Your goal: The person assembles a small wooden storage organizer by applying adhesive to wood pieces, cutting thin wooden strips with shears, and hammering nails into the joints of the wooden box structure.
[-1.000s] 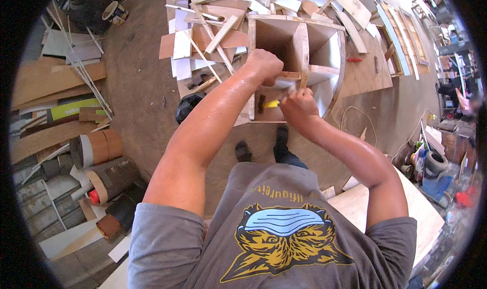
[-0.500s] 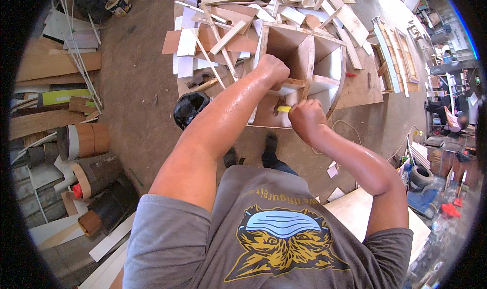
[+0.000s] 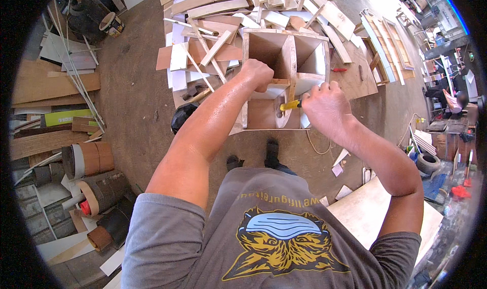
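An open wooden box [image 3: 247,48] with crossing dividers stands in front of me, split into several compartments. My left hand [image 3: 259,76] is closed at the box's left side, by the end of the cross divider [image 3: 280,81]; its fingertips are hidden. At the near right part of the box, my right hand [image 3: 328,105] is wrapped round a hammer [image 3: 290,105] with a yellow and black handle. The hammer's head points left, over the near compartments beside the middle divider. Whether it touches the wood I cannot tell.
Wood offcuts [image 3: 223,10] are heaped beyond the box. A red-handled tool [image 3: 339,70] lies on a board to its right. Rolled sheets [image 3: 91,159] and planks [image 3: 56,86] lie at the left. A pale panel [image 3: 365,208] and a cord [image 3: 319,149] are at the right.
The right hand has shifted up and right with the hammer, showing more of its handle. The left hand still stays at the box. The whole view has shifted slightly.
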{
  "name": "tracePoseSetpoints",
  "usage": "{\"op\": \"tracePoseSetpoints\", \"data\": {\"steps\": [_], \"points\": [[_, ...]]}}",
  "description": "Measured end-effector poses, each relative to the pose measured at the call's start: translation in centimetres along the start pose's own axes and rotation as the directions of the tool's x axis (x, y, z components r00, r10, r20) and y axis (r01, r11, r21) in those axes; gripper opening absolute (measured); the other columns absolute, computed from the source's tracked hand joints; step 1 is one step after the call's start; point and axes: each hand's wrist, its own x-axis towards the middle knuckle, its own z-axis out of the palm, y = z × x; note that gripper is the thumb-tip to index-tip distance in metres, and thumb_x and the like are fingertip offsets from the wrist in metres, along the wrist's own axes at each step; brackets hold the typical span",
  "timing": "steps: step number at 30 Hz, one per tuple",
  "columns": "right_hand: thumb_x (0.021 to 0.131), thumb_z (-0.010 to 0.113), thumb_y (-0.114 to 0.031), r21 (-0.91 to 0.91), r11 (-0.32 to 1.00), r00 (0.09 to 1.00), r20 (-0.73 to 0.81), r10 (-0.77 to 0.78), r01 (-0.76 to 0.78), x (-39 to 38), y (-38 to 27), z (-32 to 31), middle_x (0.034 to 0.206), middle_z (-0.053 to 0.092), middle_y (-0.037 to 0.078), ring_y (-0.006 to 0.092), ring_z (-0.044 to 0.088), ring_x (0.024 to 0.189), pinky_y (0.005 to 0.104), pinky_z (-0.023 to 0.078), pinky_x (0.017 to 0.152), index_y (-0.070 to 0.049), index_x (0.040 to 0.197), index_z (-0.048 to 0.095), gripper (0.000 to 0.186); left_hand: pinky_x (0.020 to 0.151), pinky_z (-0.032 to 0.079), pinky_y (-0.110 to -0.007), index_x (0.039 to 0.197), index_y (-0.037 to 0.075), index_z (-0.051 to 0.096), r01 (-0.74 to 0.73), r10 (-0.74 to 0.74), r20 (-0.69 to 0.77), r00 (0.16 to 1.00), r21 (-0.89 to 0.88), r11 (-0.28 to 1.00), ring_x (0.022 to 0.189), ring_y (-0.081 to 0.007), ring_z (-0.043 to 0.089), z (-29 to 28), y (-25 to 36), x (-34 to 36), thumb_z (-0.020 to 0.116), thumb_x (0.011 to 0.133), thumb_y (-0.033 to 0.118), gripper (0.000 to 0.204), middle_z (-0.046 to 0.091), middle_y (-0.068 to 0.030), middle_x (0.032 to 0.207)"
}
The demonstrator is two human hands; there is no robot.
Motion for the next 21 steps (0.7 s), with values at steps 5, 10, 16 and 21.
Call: {"op": "tracePoseSetpoints", "data": {"steps": [5, 10, 16, 21], "points": [[0.08, 0.07, -0.02, 0.049, 0.996, 0.997, -0.016, 0.073, -0.072, -0.2, 0.4, -0.3, 0.071, 0.07, 0.007, 0.0232, 0.069, 0.072, 0.039, 0.047, 0.067, -0.013, 0.073, 0.076, 0.012, 0.081, 0.062, -0.044, 0.097, 0.009, 0.082, 0.026, -0.027, -0.036, 0.999, -0.019, 0.999, 0.098, -0.0322, 0.077, 0.5, 0.0, -0.1, 0.072, 0.076, 0.016, 0.024, 0.08, -0.0134, 0.102], [0.08, 0.069, -0.014, 0.122, 0.991, 0.993, 0.111, 0.041, -0.054, -0.4, 1.3, -1.6, 0.077, 0.071, 0.008, 0.0245, 0.072, 0.076, 0.0401, 0.05, 0.07, -0.013, 0.081, 0.076, 0.007, 0.082, 0.061, -0.041, 0.1, 0.015, 0.083, 0.065, -0.066, 0.017, 0.998, 0.029, 0.997, 0.1, -0.0273, 0.077, 0.2, 0.4, 0.3, 0.074, 0.077, 0.017, 0.025, 0.08, -0.0079, 0.105], [0.079, 0.07, -0.013, 0.091, 0.994, 0.997, 0.046, 0.054, -0.058, -0.9, 0.7, -1.1, 0.075, 0.071, 0.007, 0.0249, 0.072, 0.075, 0.0402, 0.051, 0.07, -0.015, 0.074, 0.075, 0.007, 0.083, 0.062, -0.043, 0.101, 0.015, 0.083, 0.065, -0.066, 0.03, 0.997, 0.028, 0.997, 0.101, -0.0278, 0.077, 0.2, 0.3, 0.5, 0.073, 0.077, 0.017, 0.026, 0.08, -0.0085, 0.105], [0.079, 0.071, -0.017, 0.111, 0.991, 0.996, -0.03, 0.079, -0.075, -0.8, 1.1, -0.7, 0.073, 0.072, 0.007, 0.0245, 0.072, 0.073, 0.0402, 0.05, 0.069, -0.014, 0.074, 0.077, 0.008, 0.083, 0.062, -0.043, 0.101, 0.015, 0.083, 0.097, -0.097, 0.002, 0.995, 0.023, 0.995, 0.101, -0.0281, 0.077, 0.4, 0.3, 0.6, 0.073, 0.078, 0.018, 0.026, 0.08, -0.0092, 0.106]]}}
